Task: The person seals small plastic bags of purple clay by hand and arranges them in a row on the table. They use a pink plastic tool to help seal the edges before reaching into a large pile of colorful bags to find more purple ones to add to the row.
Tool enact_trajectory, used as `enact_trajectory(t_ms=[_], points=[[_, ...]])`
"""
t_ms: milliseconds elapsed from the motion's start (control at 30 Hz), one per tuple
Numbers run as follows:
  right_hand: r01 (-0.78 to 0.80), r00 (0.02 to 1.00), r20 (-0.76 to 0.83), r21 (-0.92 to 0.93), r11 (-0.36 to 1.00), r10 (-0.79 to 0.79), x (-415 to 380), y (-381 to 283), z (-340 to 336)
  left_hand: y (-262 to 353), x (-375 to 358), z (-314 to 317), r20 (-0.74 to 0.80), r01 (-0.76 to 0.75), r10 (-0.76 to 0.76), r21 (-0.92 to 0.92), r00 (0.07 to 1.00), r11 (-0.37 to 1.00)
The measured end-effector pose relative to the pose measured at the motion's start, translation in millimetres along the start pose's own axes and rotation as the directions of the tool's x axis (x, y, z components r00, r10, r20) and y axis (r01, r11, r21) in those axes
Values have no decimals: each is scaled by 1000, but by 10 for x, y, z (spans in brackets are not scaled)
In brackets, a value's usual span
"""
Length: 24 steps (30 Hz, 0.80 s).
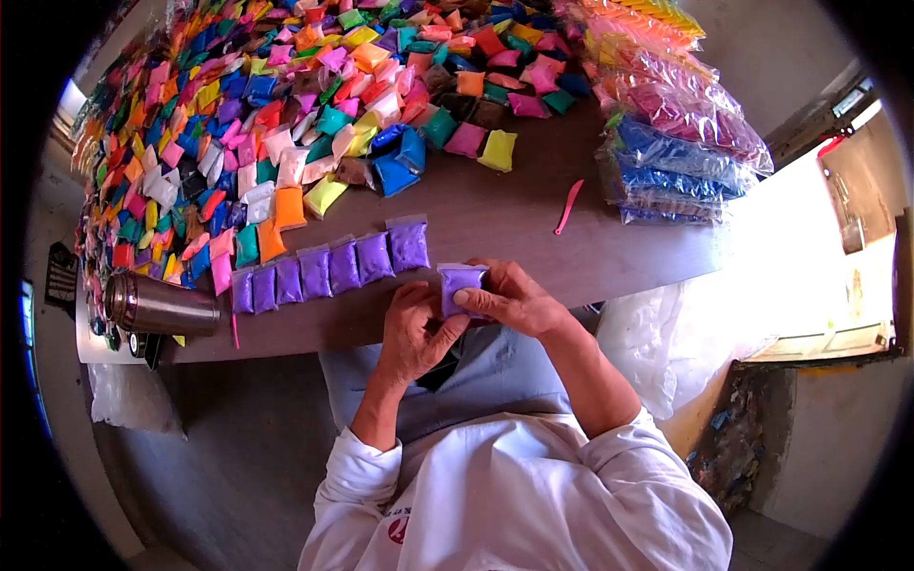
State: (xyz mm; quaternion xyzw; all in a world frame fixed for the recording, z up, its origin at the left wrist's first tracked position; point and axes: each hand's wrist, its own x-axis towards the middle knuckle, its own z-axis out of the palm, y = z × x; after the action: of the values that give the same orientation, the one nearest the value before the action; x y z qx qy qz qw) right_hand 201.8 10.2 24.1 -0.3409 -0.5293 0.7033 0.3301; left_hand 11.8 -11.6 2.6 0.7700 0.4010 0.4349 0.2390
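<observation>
A small clear packet of purple clay-like material (459,282) is held up at the table's front edge. My right hand (519,297) grips it, thumb across the front and fingers behind its right side. My left hand (411,331) is curled at the packet's lower left, with its thumb against the bottom edge; its fingertips are partly hidden. To the left of my hands, several similar purple packets (314,273) lie side by side in a slanting row on the brown table (533,252).
A large heap of packets in many colours (286,114) covers the back and left. Stacked clear bags of coloured pieces (681,162) stand at right. A pink plastic strip (569,206) lies mid-table. A steel flask (162,305) lies at left; white plastic bags (647,333) hang at right.
</observation>
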Motion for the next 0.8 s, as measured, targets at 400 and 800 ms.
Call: enact_trajectory(t_ms=[400,800], points=[[149,982,-112,-59,987,-155,28,134,182,21,-4,-26,32,52,-51,-33,998,998],[106,969,-217,-68,992,-118,94,116,243,4,-21,-38,12,137,-137,-167,991,976]])
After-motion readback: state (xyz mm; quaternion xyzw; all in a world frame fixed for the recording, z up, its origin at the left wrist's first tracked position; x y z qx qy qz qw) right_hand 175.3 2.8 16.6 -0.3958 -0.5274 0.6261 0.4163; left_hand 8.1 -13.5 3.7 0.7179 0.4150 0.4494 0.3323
